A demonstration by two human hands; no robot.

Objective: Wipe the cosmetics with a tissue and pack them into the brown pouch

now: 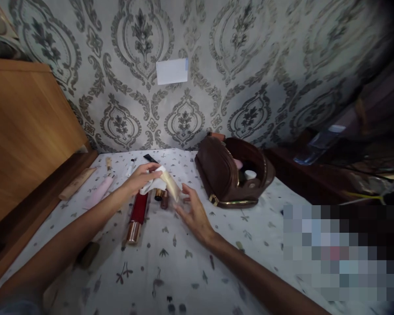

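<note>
My left hand (141,177) is closed around a white wipe (153,185) and the upper end of a cream-coloured bottle (171,186). The bottle is tilted, its lower, clear-looking end pointing at my right hand (197,216). There my right fingers are apart and curved beside that end; contact is blurred. Beneath the left hand lies a dark red tube with a gold cap (138,216). Close by on the cloth, partly covered by the wipe, are a small brown cosmetic tube (164,201) and a black-and-gold item (158,194).
A brown leather cosmetic bag (216,170) stands unzipped at right, with a white-lidded item (250,175) inside. On the left lie a pink tube (101,189) and a beige tube (77,183), beside a wooden cabinet (26,131). A patterned wall (184,118) rises behind.
</note>
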